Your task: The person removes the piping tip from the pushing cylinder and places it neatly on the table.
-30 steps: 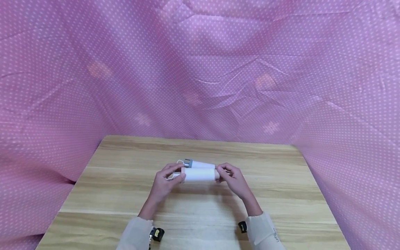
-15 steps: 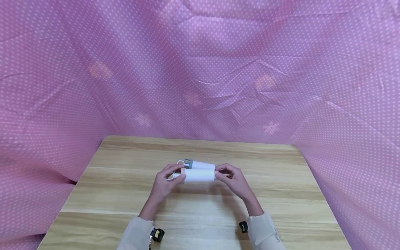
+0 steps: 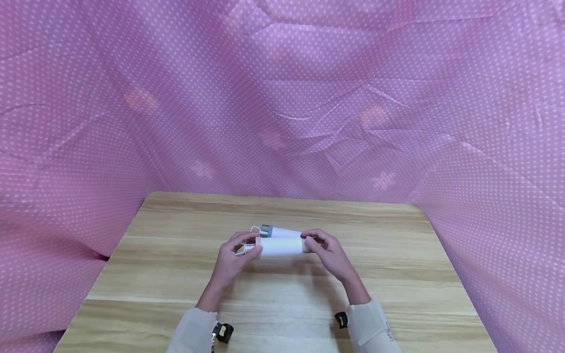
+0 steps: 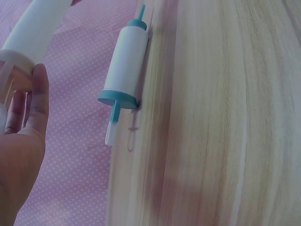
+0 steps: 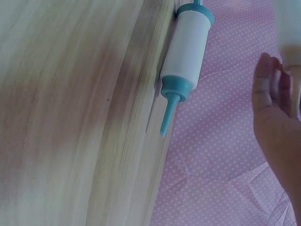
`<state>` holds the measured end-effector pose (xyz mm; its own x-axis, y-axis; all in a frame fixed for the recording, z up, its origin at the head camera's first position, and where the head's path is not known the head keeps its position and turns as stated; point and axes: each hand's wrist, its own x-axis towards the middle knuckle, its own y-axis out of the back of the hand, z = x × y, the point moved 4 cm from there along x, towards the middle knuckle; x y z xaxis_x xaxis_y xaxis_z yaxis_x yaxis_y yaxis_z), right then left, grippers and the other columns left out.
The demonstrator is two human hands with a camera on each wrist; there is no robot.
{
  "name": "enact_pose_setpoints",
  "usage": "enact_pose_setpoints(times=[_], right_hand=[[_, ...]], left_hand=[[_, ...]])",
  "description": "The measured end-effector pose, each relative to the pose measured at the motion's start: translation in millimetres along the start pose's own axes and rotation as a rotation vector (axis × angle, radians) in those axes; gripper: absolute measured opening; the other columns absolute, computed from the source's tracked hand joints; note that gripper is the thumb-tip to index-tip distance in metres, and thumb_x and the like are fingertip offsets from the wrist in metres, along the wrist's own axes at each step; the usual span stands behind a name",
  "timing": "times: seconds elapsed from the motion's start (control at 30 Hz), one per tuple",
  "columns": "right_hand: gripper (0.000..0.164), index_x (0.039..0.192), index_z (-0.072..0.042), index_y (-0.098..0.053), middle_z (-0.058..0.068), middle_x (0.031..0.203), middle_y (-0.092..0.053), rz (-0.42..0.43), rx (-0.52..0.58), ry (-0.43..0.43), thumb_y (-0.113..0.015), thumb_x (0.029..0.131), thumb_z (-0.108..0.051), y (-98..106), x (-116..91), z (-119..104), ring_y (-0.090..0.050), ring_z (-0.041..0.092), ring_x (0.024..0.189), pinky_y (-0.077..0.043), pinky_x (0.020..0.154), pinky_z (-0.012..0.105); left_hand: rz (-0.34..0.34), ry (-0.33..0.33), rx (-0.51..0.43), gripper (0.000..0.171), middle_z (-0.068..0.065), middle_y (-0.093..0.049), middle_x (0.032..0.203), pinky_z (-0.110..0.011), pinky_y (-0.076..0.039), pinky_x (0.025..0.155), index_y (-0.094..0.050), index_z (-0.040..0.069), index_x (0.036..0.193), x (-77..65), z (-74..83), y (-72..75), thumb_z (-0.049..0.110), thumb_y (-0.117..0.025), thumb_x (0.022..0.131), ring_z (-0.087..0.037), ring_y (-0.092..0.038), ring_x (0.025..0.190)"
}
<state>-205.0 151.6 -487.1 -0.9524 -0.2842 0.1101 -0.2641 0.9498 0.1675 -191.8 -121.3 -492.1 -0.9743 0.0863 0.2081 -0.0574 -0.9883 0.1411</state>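
Note:
Level above the table, my two hands hold a large white syringe with pink ends [image 3: 280,247]. My left hand [image 3: 230,259] grips its pink collar on the plunger side, where a ring handle sticks out past the fingers. At the other end, thumb and fingers of my right hand [image 3: 332,255] pinch the pink nozzle cap [image 5: 292,55]. The nozzle [image 5: 296,92] runs down past that hand in the right wrist view. Behind it lies a second white syringe with teal ends [image 4: 127,61], its teal nozzle [image 5: 169,115] pointing right; neither hand holds it.
A wooden table [image 3: 176,284] with rounded far corners spreads under both hands. Pink dotted cloth [image 3: 282,122] hangs behind it and along both sides. Small black wrist cameras [image 3: 224,333] sit at the sleeves.
The right fingers slid their grip at the nozzle cap, thumb closing in and then shifting back. The left hand, held syringe and teal-ended syringe stay nearly in place.

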Motion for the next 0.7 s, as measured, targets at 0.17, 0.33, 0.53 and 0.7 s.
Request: enact_pose_setpoints(times=[0.17,0.33,0.53,0.7], right_hand=[[0.040,0.131,0.010,-0.056,0.022,0.126,-0.060,-0.028,0.028,-0.055,-0.058,0.105,-0.021,-0.7,0.6,4.4,-0.066,0.027,0.099,-0.054,0.093,0.055],[0.037,0.128,0.009,-0.058,0.021,0.120,-0.062,-0.074,0.053,-0.082,-0.061,0.103,-0.018,-0.1,-2.5,6.8,-0.066,0.032,0.099,-0.054,0.092,0.057],[0.033,0.124,0.005,-0.062,0.022,0.118,-0.063,-0.100,0.091,-0.094,-0.068,0.099,-0.015,2.0,-6.0,9.6,-0.068,0.038,0.100,-0.056,0.090,0.054],[0.035,0.124,0.003,-0.063,0.023,0.125,-0.061,-0.081,0.095,-0.041,-0.074,0.092,-0.006,4.3,-8.1,7.4,-0.067,0.029,0.103,-0.059,0.086,0.043]], left_hand=[[-0.005,-0.005,-0.004,0.037,-0.009,-0.063,0.127,-0.031,-0.057,0.085,-0.070,0.003,0.123,-0.6,0.8,-0.6,0.015,-0.078,0.089,-0.028,-0.060,0.112],[-0.009,-0.013,0.002,0.039,-0.010,-0.063,0.127,-0.031,-0.057,0.085,-0.069,0.000,0.123,-2.2,-0.2,-2.2,0.013,-0.079,0.088,-0.029,-0.060,0.112],[0.002,-0.005,0.005,0.039,-0.008,-0.063,0.126,-0.031,-0.058,0.085,-0.069,0.002,0.124,-5.0,-0.4,-3.2,0.014,-0.080,0.088,-0.026,-0.060,0.111],[0.009,0.005,-0.013,0.037,-0.008,-0.063,0.127,-0.030,-0.057,0.087,-0.070,0.005,0.123,-7.0,2.2,-3.8,0.014,-0.080,0.088,-0.028,-0.059,0.113]])
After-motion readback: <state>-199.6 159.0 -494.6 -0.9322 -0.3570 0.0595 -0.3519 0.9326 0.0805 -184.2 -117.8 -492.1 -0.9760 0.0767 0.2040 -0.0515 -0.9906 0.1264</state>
